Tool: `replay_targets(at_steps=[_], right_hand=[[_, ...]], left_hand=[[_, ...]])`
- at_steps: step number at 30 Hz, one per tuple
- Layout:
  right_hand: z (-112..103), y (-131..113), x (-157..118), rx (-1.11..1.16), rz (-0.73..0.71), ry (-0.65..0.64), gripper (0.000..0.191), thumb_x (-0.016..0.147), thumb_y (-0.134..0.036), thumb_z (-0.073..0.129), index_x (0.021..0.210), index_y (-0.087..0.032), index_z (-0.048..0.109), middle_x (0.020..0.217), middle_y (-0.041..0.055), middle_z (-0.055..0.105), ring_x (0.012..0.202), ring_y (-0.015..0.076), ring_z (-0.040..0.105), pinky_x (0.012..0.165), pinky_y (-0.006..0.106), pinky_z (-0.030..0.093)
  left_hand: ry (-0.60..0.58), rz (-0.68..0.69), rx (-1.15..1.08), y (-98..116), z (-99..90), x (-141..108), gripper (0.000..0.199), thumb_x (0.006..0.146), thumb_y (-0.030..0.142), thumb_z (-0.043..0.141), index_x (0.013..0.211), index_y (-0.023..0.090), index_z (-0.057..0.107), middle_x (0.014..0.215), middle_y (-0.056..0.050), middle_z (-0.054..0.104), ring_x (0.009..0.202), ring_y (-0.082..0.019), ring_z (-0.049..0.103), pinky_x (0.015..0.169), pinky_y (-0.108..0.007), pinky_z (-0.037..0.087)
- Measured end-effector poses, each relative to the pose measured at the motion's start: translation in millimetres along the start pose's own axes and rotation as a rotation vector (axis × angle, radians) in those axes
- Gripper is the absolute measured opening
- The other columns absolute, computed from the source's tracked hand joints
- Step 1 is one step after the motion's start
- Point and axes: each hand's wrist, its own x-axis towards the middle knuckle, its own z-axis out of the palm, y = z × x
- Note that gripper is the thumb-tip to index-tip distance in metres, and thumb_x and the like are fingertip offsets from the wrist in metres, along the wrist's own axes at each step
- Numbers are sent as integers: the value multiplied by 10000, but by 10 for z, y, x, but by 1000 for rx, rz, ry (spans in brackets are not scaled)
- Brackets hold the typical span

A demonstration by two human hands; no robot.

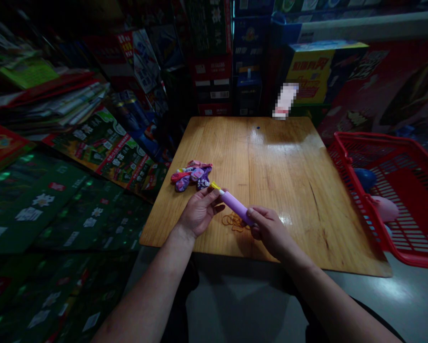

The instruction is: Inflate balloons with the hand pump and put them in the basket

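A purple tube-shaped pump [238, 207] with a white nozzle slants over the wooden table. My right hand [267, 228] is wrapped round its lower end. At the nozzle, my left hand [202, 209] pinches a small yellow balloon [215, 185] between thumb and fingers. Just beyond my left hand, a pile of uninflated balloons [192, 175] in pink, purple and red lies on the table. Orange rubber bands [235, 222] lie loose beneath the pump, partly hidden by it and by my right hand.
The wooden table [278, 166] spans the middle. A red basket [369, 190] at its right holds a blue balloon [365, 179] and a pink balloon [387, 208]. Green cartons [56, 205] are stacked at the left; more boxes [247, 62] stand behind the table.
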Motion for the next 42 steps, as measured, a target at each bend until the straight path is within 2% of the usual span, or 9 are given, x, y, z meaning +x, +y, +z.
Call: replay_targets(at_steps=[3, 10, 17, 22, 26, 29, 35, 38, 42], right_hand=[[-6, -3, 15, 127, 86, -45, 402, 918, -528, 539, 789, -154, 611, 682, 47, 615, 450, 73, 343, 413, 232, 289], [23, -36, 18, -90, -115, 57, 336, 843, -477, 702, 976, -170, 672, 777, 26, 628, 635, 130, 522, 542, 251, 421], [50, 35, 24, -68, -140, 41, 326, 884, -445, 663, 1065, -173, 668, 739, 5, 594, 617, 133, 517, 557, 272, 443], [62, 80, 23, -147, -164, 64, 306, 891, -426, 654, 1076, -183, 670, 799, 26, 647, 638, 142, 554, 569, 277, 460], [48, 85, 19, -252, -228, 139, 277, 869, -371, 682, 1086, -200, 677, 883, 46, 695, 749, 175, 622, 678, 314, 510], [38, 79, 19, -275, -260, 181, 300, 836, -340, 718, 1098, -201, 670, 932, 57, 711, 803, 195, 648, 737, 343, 525], [20, 72, -14, -341, -329, 242, 272, 855, -292, 688, 1110, -212, 638, 1013, 73, 704, 884, 216, 666, 794, 370, 536], [3, 90, -32, -371, -348, 251, 282, 858, -308, 692, 1116, -217, 627, 1016, 75, 699, 885, 220, 664, 785, 370, 540], [-9, 100, -23, -314, -300, 210, 271, 883, -364, 669, 1102, -205, 641, 957, 68, 695, 831, 205, 651, 721, 344, 535]], left_hand=[[-2, 16, -1, 10, 10, -7, 190, 795, 241, 820, 944, 159, 735, 1021, -62, 750, 837, -121, 664, 709, -240, 515], [41, 83, -14, 25, 8, 13, 224, 784, 198, 815, 994, 186, 737, 1048, -37, 753, 851, -116, 672, 697, -225, 508], [81, 168, -14, 0, -4, 53, 266, 764, 160, 822, 1003, 223, 725, 1008, 6, 746, 906, -113, 670, 735, -218, 471], [73, 112, -60, 1, -10, 57, 225, 780, 226, 818, 989, 209, 736, 999, -14, 748, 900, -126, 670, 752, -244, 481], [72, 96, -72, -5, -11, 64, 177, 783, 192, 808, 943, 186, 735, 943, -19, 745, 846, -121, 669, 721, -236, 496], [62, 104, -56, -14, -10, 66, 168, 801, 172, 789, 958, 177, 733, 961, -32, 744, 878, -131, 677, 716, -226, 505], [0, 66, -13, 9, 27, 14, 154, 807, 190, 790, 951, 178, 735, 1039, -57, 744, 953, -178, 680, 828, -321, 543], [-7, 31, 45, 9, 52, -17, 171, 793, 209, 805, 948, 175, 743, 1035, -60, 737, 913, -184, 679, 780, -327, 552], [22, 21, 28, -23, 53, -25, 169, 763, 208, 835, 901, 182, 741, 938, -20, 718, 854, -162, 672, 733, -310, 549]])
